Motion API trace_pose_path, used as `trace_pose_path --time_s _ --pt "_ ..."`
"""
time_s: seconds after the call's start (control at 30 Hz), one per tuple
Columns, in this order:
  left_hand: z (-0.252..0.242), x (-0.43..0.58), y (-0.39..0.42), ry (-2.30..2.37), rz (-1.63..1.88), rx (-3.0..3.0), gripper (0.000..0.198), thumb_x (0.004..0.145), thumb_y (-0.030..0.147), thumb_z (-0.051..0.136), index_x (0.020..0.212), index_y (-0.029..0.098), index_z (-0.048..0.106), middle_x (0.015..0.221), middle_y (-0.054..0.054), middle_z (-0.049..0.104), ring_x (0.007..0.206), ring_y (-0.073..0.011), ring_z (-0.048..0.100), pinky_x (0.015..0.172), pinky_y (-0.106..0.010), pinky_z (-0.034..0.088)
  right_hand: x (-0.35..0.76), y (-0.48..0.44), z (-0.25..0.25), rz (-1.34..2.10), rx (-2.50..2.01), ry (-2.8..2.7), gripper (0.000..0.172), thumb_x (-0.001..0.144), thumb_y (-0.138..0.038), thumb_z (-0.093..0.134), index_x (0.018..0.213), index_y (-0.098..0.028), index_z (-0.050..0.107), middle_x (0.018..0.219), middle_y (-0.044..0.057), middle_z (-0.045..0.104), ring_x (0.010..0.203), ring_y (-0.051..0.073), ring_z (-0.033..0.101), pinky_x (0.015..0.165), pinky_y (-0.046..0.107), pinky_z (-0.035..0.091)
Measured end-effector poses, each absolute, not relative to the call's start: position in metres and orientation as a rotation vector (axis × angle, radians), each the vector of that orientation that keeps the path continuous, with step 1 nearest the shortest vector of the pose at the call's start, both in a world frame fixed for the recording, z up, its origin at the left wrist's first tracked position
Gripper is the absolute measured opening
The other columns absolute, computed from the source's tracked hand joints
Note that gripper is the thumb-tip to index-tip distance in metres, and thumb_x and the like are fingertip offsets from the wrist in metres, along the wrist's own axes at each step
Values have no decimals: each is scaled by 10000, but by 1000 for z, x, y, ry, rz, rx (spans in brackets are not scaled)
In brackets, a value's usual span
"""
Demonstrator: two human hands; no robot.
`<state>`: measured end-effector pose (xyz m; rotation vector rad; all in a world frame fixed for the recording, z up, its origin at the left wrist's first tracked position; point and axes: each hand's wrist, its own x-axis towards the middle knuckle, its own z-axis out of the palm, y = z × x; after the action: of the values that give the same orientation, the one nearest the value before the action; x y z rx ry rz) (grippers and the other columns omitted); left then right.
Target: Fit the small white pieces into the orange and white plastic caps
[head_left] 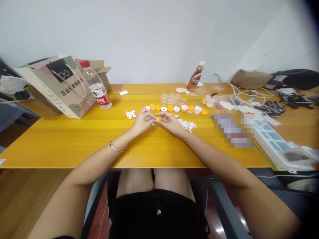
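My left hand (pixel 142 121) and my right hand (pixel 170 122) meet over the yellow table (pixel 74 139), fingers pinched together on a small orange cap (pixel 158 118) held between them. Just beyond my hands runs a row of orange and white caps (pixel 176 108). Small white pieces with dark dots lie in a pile (pixel 188 125) to the right of my right hand. Another small pile of white pieces (pixel 130 114) lies left of my left hand. Several clear little cups (pixel 171 98) stand behind the row.
A paper bag (pixel 58 86) and a water bottle with a red cap (pixel 96 85) stand at the left. A brown drink bottle (pixel 196 77) stands at the back. Cables, black parts (pixel 271 108) and a white power strip (pixel 279 142) crowd the right side.
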<state>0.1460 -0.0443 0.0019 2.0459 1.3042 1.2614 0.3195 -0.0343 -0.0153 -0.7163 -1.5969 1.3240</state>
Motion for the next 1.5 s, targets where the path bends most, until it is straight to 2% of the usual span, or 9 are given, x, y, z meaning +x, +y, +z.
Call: trace_pose_path --time_s 0.3,0.53,0.63,0.87,1.1,1.23,1.3,1.4,1.5 --pt "7 141 -43 1294 1193 2102 24 699 179 713 709 184 692 837 -17 550 892 -164 549 884 -333 438 320 -35 -14 1323 -793 -1567 318 661 -328 722 913 -216 562 1004 32 617 914 159 603 860 351 499" --pt "0 127 -35 1345 913 2268 60 742 208 656 782 165 649 805 -20 606 750 -140 566 743 -285 464 321 -35 -13 1288 -880 -1532 296 668 -298 694 907 -205 548 847 -5 589 731 116 577 776 323 495" --pt "-9 129 -35 1336 762 2403 109 747 227 663 832 161 649 821 -34 617 733 -144 574 732 -285 466 321 -35 -13 1261 -890 -1516 287 658 -279 703 881 -208 538 848 -9 585 753 115 572 788 315 490" --pt "-11 135 -35 1327 632 2565 69 796 156 584 801 164 652 775 -50 639 769 -175 591 754 -299 461 321 -34 -14 1289 -865 -1531 320 648 -314 725 883 -211 534 835 -9 585 750 122 575 785 328 495" --pt "-6 136 -37 1296 546 2790 134 806 138 530 745 142 650 762 -90 632 760 -205 586 741 -317 441 320 -32 -16 1322 -835 -1565 353 628 -315 755 903 -210 559 960 17 626 895 141 594 924 355 461" --pt "-3 133 -36 1353 580 2849 110 778 145 547 729 144 646 768 -85 643 775 -199 590 737 -301 432 320 -32 -17 1335 -820 -1598 368 619 -295 757 917 -210 559 970 21 630 911 145 601 926 352 461" --pt "-1 130 -37 1381 672 2742 100 768 162 558 742 155 654 732 -70 648 729 -184 592 699 -282 428 321 -33 -16 1325 -821 -1611 358 628 -292 751 921 -208 563 969 22 625 883 143 605 890 343 477" --pt "6 125 -39 1396 775 2516 121 776 205 563 808 172 675 697 -37 671 638 -145 589 644 -249 418 322 -35 -15 1365 -822 -1608 345 658 -307 731 942 -210 562 962 24 618 771 135 619 758 329 515" --pt "13 123 -42 1325 852 2336 152 786 248 570 854 173 683 717 -19 696 642 -126 608 638 -228 423 322 -37 -12 1447 -822 -1621 353 673 -309 723 974 -209 569 947 28 629 688 130 625 669 316 519"
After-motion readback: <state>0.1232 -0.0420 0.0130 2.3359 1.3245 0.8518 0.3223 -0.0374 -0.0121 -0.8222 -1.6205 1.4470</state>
